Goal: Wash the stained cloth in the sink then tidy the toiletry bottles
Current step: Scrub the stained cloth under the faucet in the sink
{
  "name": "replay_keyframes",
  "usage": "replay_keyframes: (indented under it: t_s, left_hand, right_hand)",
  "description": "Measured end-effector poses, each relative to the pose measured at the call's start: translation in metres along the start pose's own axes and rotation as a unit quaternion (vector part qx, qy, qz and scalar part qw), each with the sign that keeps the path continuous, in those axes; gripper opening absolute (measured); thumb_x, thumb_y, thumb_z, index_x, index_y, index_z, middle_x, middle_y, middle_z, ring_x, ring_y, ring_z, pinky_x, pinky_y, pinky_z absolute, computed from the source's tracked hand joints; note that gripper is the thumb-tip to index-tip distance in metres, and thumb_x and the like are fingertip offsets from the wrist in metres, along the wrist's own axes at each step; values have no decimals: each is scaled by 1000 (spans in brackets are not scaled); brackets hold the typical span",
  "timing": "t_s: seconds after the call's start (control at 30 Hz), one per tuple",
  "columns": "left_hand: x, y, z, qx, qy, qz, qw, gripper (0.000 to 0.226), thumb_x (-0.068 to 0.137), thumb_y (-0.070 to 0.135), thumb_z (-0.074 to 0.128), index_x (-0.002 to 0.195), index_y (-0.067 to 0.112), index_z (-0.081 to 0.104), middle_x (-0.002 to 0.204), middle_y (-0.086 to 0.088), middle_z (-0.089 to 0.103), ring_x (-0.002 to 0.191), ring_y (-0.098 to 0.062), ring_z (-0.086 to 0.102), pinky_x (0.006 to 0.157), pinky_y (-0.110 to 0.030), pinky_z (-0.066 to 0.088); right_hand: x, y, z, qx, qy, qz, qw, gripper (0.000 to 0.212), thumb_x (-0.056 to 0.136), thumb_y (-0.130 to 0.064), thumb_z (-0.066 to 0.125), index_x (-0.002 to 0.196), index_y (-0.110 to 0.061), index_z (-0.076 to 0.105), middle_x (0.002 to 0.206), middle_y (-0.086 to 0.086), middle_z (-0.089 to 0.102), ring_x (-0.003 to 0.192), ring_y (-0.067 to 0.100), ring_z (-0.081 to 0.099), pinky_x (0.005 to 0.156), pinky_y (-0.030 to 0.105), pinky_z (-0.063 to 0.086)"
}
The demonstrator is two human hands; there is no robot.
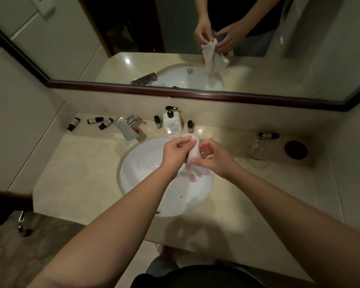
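Now your left hand [176, 151] and your right hand [213, 157] are close together above the white sink [133, 175], and both grip the pale cloth [193, 156], which hangs between them over the basin. Pink spots lie on the basin. Small toiletry bottles [95, 120] lie scattered behind the faucet [127, 126], and others stand beside the pump bottle [173, 123].
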State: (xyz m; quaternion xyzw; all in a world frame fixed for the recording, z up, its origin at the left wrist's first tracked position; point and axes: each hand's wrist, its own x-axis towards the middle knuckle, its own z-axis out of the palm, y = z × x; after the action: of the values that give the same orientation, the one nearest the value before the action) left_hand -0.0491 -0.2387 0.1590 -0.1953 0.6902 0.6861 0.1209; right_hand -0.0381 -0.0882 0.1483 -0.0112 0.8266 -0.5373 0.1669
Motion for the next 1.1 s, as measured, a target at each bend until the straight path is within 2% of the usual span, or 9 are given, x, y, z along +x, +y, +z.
replay_keyframes:
  t_s: [0.1,0.23,0.37,0.5,0.67,0.8,0.9,1.0,1.1]
  left_hand:
    - [13,5,-24,-64,-45,-24,997,34,87,15,69,121,12,65,104,5,70,93,-13,67,78,-25,57]
    - [35,9,-67,1,-108,-11,994,36,83,20,73,119,20,68,109,10,70,107,-19,62,94,-38,51]
    - [53,14,-107,71,-213,37,974,37,82,10,72,117,22,69,119,1,67,110,-21,62,95,-41,53]
    - [61,21,-141,97,-271,74,955,30,88,9,67,115,20,68,110,-4,70,96,-16,64,88,-40,54]
    - [72,17,-168,147,-266,106,947,22,82,12,74,104,13,74,96,1,73,93,-14,67,84,-29,56]
    - [77,5,-183,258,-285,125,915,21,80,16,76,100,19,72,91,7,71,85,-2,65,75,-19,54]
    - [80,-9,-193,366,-273,154,876,11,83,22,72,93,25,69,85,11,66,82,-2,60,74,-26,48]
    - [78,-16,-193,347,-268,128,890,5,88,26,66,92,28,67,82,9,66,80,-12,64,76,-34,54]
    - [70,-16,-189,325,-246,116,906,5,92,26,61,95,26,66,84,7,66,81,-11,63,75,-30,53]
  right_hand:
    - [10,-16,15,2,-12,-17,1000,49,69,-28,81,108,-21,52,102,-6,59,89,12,58,75,27,52]
    - [29,-41,42,46,40,5,998,8,90,-20,62,95,-25,58,94,-4,64,88,18,63,77,32,54]
    - [43,-60,75,-16,115,6,993,18,87,-18,65,99,-25,54,97,-5,62,86,12,63,74,27,54]
    - [56,-60,98,-196,132,-97,967,44,83,-24,69,124,-23,54,126,0,46,112,14,49,91,25,45]
    - [61,-60,115,-331,124,-138,925,18,79,-22,71,94,-16,62,116,3,61,112,25,50,90,39,45]
    - [52,-63,122,-294,109,-121,942,14,79,-24,60,86,-12,58,94,0,62,92,21,50,76,35,45]
    - [47,-61,124,-285,92,-89,950,18,76,-27,52,85,-12,56,87,0,60,85,19,50,70,34,44]
    - [44,-54,122,-262,67,-7,963,9,80,-22,58,84,-17,53,78,2,58,72,21,52,63,37,44]
    - [39,-47,120,-203,68,17,977,7,82,-21,56,83,-21,49,72,0,58,66,23,55,61,42,47]
